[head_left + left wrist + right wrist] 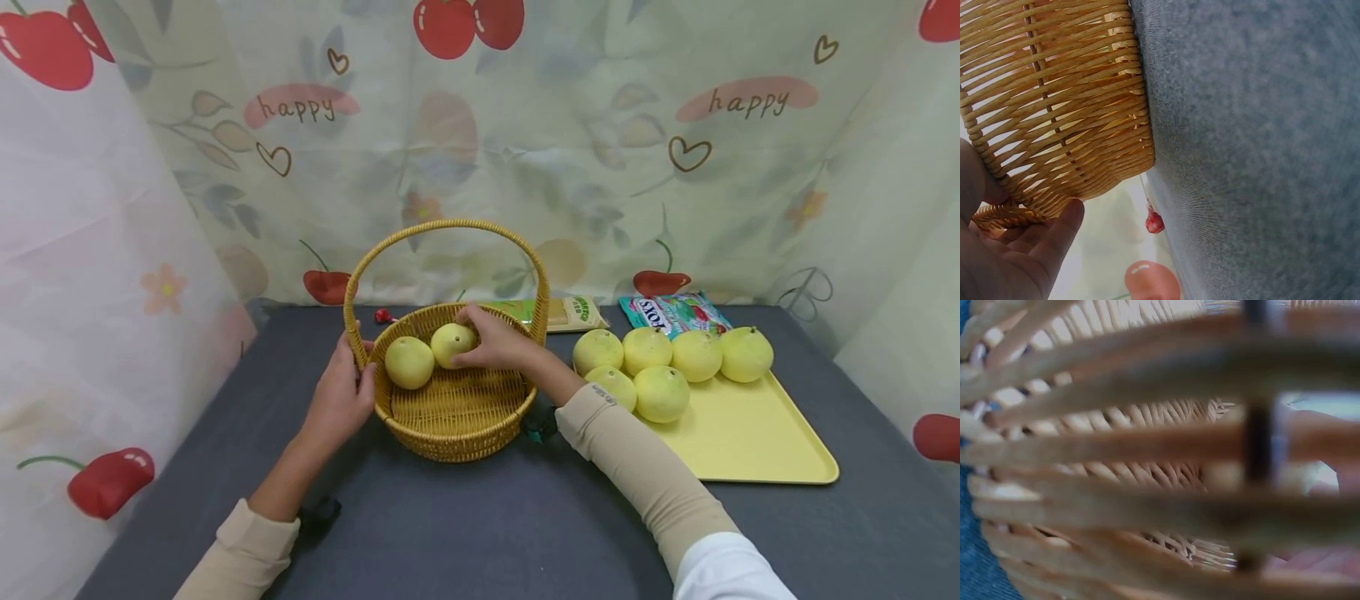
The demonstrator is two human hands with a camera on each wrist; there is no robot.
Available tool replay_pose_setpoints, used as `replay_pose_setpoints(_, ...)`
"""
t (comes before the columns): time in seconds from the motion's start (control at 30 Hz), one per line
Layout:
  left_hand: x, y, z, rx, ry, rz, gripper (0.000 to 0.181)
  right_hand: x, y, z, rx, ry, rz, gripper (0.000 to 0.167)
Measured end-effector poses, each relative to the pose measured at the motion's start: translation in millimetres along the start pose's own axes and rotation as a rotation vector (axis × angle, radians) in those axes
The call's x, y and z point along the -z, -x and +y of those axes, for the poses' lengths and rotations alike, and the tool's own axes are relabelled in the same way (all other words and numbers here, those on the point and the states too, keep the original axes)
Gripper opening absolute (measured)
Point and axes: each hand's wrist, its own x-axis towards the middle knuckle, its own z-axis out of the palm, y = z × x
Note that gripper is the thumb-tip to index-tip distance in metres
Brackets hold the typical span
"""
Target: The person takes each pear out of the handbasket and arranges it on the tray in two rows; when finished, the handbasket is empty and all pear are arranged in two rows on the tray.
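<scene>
A woven wicker basket [450,429] with a tall arched handle stands on the table. My left hand [341,392] grips its left side, where the handle meets the rim; the left wrist view shows thumb and fingers around the weave there. Inside the basket, my right hand [491,340] holds a round yellow-green fruit [452,343] with thumb and fingers. Another such fruit [408,363] lies to its left, against the basket's left wall. Blurred wicker strands [1116,447] cover most of the right wrist view and partly hide the right hand.
To the right, a yellow tray [757,442] bears several more yellow-green fruits [662,394]. A teal FOX'S bag [671,313] lies behind the tray. A green-and-tan packet [573,314] and a small red wrapped item [385,316] lie behind the basket. A printed curtain [510,183] encloses the table.
</scene>
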Motion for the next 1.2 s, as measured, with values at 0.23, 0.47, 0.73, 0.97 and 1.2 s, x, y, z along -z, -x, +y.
replay_pose_setpoints(0.23,-0.3,1.1,-1.5,-0.006,-0.002,0.000,0.063,-1.6,-1.2,0.8,0.053,0.086,-0.084,0.075)
replay_pose_setpoints(0.47,0.1,1.2,-2.3,-0.007,-0.004,-0.002,0.064,-2.0,0.9,0.4,-0.001,0.003,-0.109,0.071)
replay_pose_setpoints(0.73,0.2,1.4,-2.8,-0.005,0.000,0.002,0.063,-0.7,3.0,2.8,-0.010,-0.109,-0.105,0.061)
replay_pose_setpoints(0.97,0.5,0.9,-2.7,-0.004,-0.006,-0.005,0.063,0.8,7.3,-2.3,-0.007,-0.258,-0.069,0.057)
replay_pose_setpoints(1.2,0.0,0.6,-2.3,-0.011,-0.001,-0.007,0.064,4.9,11.7,-7.1,-0.011,-0.382,-0.001,0.059)
